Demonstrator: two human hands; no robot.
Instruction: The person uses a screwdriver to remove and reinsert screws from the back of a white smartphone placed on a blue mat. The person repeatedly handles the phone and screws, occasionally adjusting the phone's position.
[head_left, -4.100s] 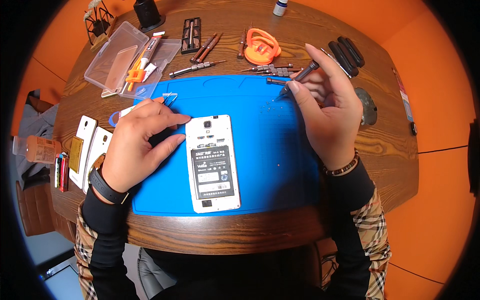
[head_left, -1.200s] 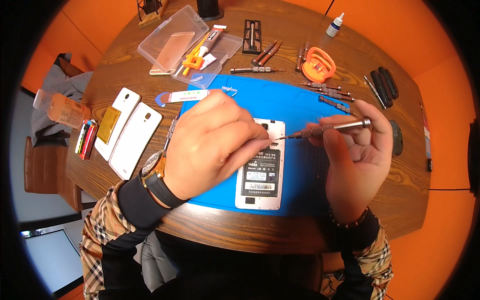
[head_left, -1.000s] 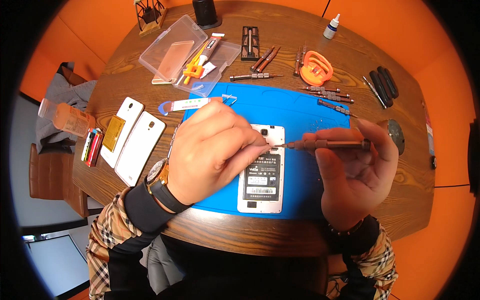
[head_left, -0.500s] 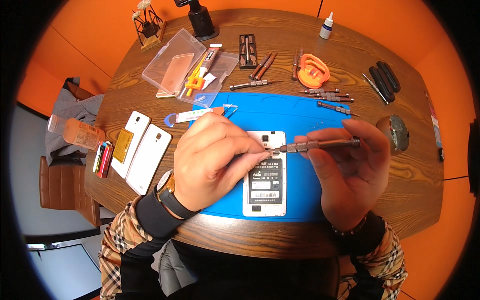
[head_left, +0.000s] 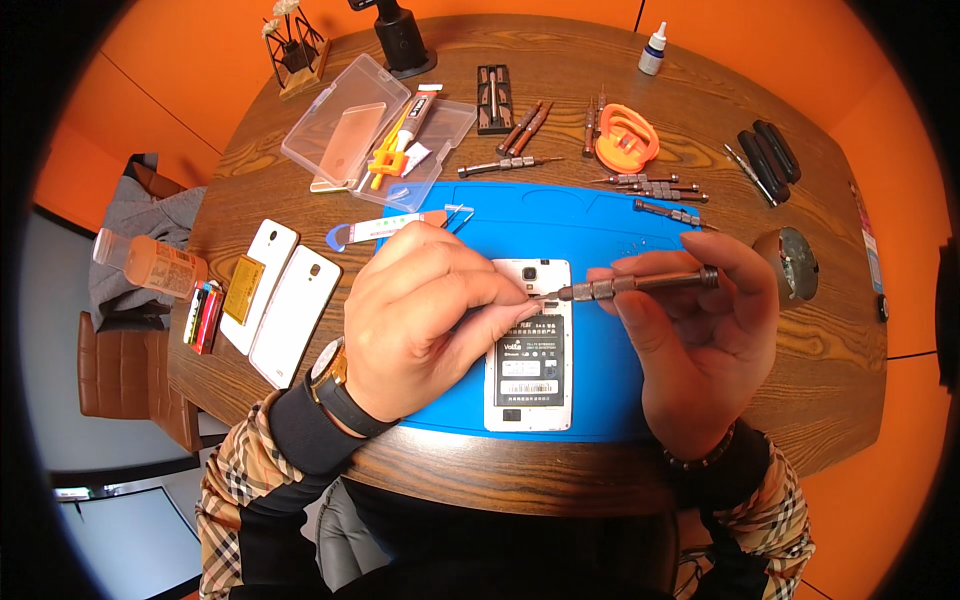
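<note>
In my right hand (head_left: 700,345) is a brown precision screwdriver (head_left: 645,287), held level between thumb and fingers, its tip to the left. My left hand (head_left: 425,325) is closed, with thumb and forefinger pinched at the screwdriver's thin bit (head_left: 545,297). Both hands are over a white smartphone (head_left: 495,420) whose back cover is off. Its black battery (head_left: 530,375) and camera are exposed. The left fingers hide the phone's upper left edge. Under the phone is a blue silicone mat (head_left: 610,400).
Several screwdrivers (head_left: 655,190) lie along the mat's far edge, near an orange suction cup (head_left: 627,140). A clear plastic box (head_left: 440,150) holds a glue tube. White phone covers (head_left: 297,320) lie left. A round tin-like object (head_left: 795,265) stands right; a dropper bottle (head_left: 653,52) stands far back.
Hardly anything differs. Both hands hold nearly the same pose over the phone, and the screwdriver has tilted very slightly, its handle end a little higher.
</note>
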